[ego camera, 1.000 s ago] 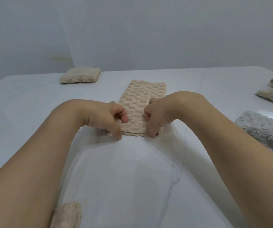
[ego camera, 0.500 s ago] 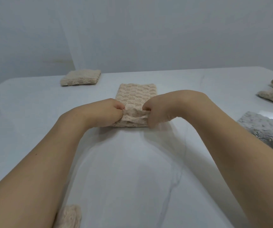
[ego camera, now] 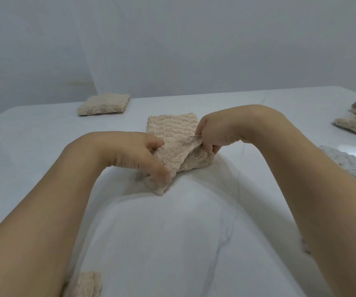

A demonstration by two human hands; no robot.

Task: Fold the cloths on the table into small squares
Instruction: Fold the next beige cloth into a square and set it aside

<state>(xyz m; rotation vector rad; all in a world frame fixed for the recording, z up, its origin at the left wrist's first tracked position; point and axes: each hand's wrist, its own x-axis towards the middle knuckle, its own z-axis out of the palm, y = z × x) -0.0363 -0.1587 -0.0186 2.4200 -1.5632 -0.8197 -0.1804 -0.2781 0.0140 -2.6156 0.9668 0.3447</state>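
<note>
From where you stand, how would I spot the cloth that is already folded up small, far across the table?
Start at the white table and follow its far left edge toward the wall. There lies the folded beige cloth, a thick little square pad that nobody is touching. Unlike the long beige cloth gripped by both hands in the middle, it lies squared up and alone.

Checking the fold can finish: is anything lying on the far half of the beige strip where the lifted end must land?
Nothing visible: both hands hold the lifted end, and the far half of the beige strip lies bare.
</note>
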